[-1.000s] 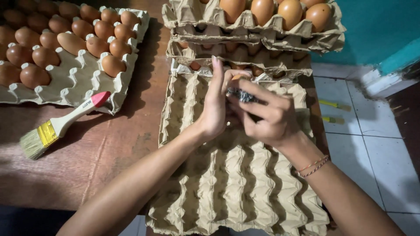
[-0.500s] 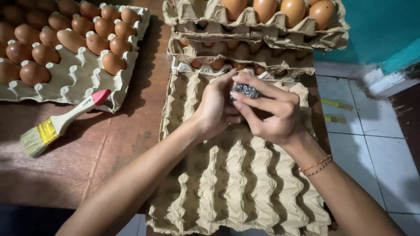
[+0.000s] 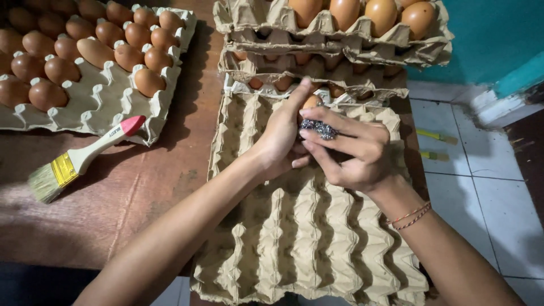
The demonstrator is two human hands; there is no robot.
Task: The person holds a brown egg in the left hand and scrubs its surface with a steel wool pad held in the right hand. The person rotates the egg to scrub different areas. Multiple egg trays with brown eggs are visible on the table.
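Over the far end of the empty egg tray (image 3: pixel 306 238), the left hand (image 3: pixel 280 141) cups a brown egg (image 3: pixel 311 102), fingers curled around it with the thumb raised. The right hand (image 3: pixel 354 153) reaches in from the tray's right edge, wrist bent, fingertips pinching a steel-wool scrubber (image 3: pixel 318 128) against the egg. A paintbrush (image 3: pixel 79 161) lies left of the tray.

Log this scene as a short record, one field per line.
left hand: left hand holds a brown egg
right hand: right hand presses a grey scouring pad against the egg
under hands: empty cardboard egg tray
beyond hands: stacked trays of brown eggs
left side: partly filled egg tray and a paintbrush with a pink-tipped handle
surface: brown wooden table
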